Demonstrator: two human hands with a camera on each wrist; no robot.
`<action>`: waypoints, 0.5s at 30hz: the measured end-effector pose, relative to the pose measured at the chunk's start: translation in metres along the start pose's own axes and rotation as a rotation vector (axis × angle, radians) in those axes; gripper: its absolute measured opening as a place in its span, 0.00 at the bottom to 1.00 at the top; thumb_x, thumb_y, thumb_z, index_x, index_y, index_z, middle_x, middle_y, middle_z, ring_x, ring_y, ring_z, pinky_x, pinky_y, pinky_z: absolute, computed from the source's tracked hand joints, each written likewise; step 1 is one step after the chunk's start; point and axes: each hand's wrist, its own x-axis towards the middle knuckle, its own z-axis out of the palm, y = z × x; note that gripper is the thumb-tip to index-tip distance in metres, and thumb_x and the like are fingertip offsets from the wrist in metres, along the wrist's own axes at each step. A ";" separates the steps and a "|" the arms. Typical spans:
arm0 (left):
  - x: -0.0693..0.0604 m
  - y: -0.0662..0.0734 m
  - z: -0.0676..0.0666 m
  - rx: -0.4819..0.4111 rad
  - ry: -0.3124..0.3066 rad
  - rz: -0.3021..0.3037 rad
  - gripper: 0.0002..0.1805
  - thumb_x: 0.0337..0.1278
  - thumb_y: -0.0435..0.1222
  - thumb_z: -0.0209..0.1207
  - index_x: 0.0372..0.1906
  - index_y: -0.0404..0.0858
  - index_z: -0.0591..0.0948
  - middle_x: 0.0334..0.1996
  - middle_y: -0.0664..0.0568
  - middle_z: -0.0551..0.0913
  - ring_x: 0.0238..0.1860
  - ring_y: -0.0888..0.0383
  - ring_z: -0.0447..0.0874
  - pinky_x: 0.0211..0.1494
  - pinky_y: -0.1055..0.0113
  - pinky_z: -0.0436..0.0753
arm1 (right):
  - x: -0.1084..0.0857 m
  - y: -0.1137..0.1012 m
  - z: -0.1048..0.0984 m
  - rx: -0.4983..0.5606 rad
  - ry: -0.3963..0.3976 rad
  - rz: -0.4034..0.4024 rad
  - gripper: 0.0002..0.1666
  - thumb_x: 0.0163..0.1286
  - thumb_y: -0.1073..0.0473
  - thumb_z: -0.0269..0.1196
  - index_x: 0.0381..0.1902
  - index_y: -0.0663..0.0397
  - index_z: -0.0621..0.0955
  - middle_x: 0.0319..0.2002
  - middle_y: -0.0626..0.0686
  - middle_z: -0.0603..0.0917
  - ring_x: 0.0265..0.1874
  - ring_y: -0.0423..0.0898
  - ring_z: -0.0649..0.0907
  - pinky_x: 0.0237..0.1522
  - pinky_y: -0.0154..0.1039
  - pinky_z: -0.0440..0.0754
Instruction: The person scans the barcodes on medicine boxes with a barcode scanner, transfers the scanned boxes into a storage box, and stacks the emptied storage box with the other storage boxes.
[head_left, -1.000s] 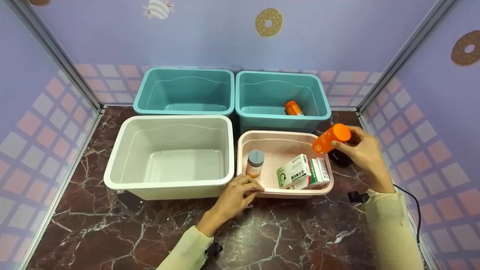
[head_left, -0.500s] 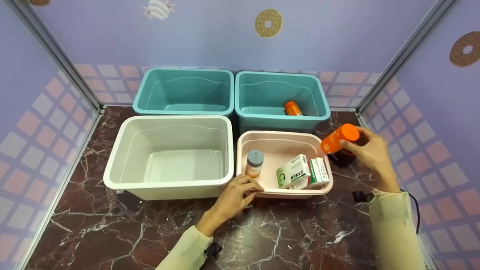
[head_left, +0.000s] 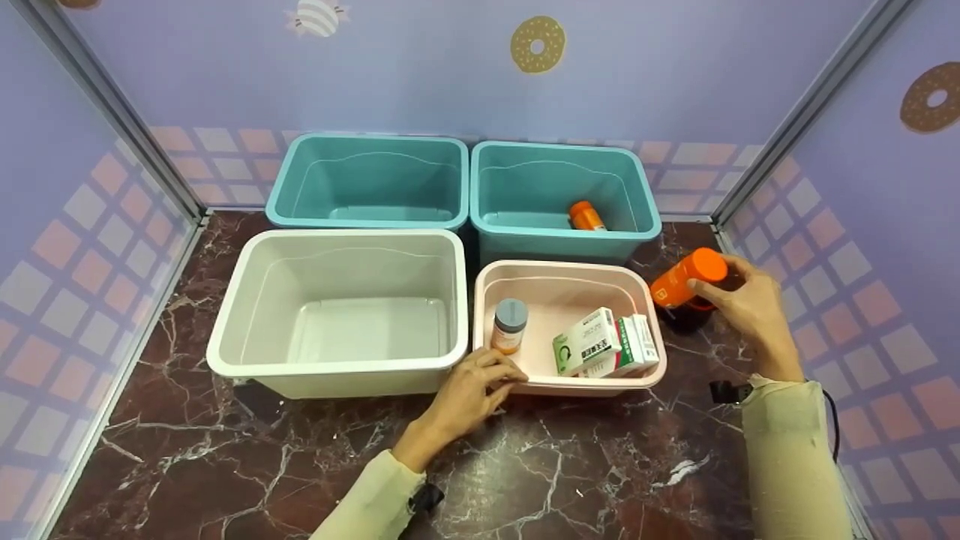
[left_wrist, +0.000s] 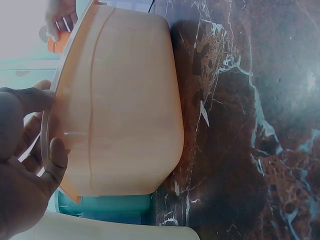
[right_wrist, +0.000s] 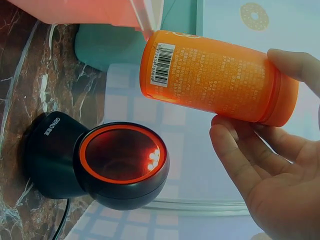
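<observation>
My right hand (head_left: 754, 307) pinches an orange bottle (right_wrist: 210, 80) near its cap, tilted, beyond the pink bin's right side. The right wrist view shows its printed label and barcode facing a black desktop barcode scanner (right_wrist: 122, 155) with an orange ring and lit red lights; bottle and scanner are apart. My left hand (head_left: 476, 386) grips the near left rim of the pink bin (head_left: 562, 268), thumb outside in the left wrist view. In that bin are a grey-capped bottle (head_left: 510, 326) standing at the left and several medicine boxes (head_left: 589, 345) leaning at the right.
Behind stand two teal bins (head_left: 367, 223), the right one holding another orange bottle (head_left: 586, 216). A large white bin (head_left: 337, 369) stands left of the pink one. Patterned walls (head_left: 420, 67) enclose the dark marbled table (head_left: 555, 465). A cable (head_left: 835, 427) runs along the right.
My right hand has carried the orange bottle rightward, from over the pink bin's right rim to above the scanner. My left hand has stayed at the bin's rim.
</observation>
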 end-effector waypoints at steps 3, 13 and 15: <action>0.000 -0.001 0.000 0.001 0.004 0.005 0.08 0.55 0.33 0.69 0.40 0.46 0.89 0.41 0.57 0.86 0.48 0.56 0.81 0.58 0.63 0.80 | 0.000 0.002 -0.001 -0.004 0.005 0.002 0.42 0.61 0.38 0.69 0.66 0.56 0.75 0.58 0.64 0.81 0.49 0.50 0.76 0.49 0.36 0.69; 0.000 -0.002 0.001 -0.010 0.014 0.005 0.09 0.54 0.32 0.69 0.40 0.46 0.89 0.41 0.57 0.86 0.48 0.56 0.81 0.57 0.63 0.80 | 0.000 0.009 -0.002 0.004 0.002 0.013 0.44 0.62 0.39 0.69 0.68 0.58 0.73 0.61 0.66 0.79 0.55 0.56 0.77 0.57 0.46 0.70; 0.000 -0.001 0.002 -0.009 0.012 0.003 0.09 0.54 0.32 0.69 0.40 0.46 0.89 0.41 0.57 0.86 0.48 0.56 0.81 0.57 0.63 0.80 | 0.000 0.011 -0.002 0.004 0.002 0.013 0.44 0.62 0.39 0.69 0.68 0.59 0.73 0.61 0.67 0.79 0.55 0.58 0.77 0.58 0.50 0.70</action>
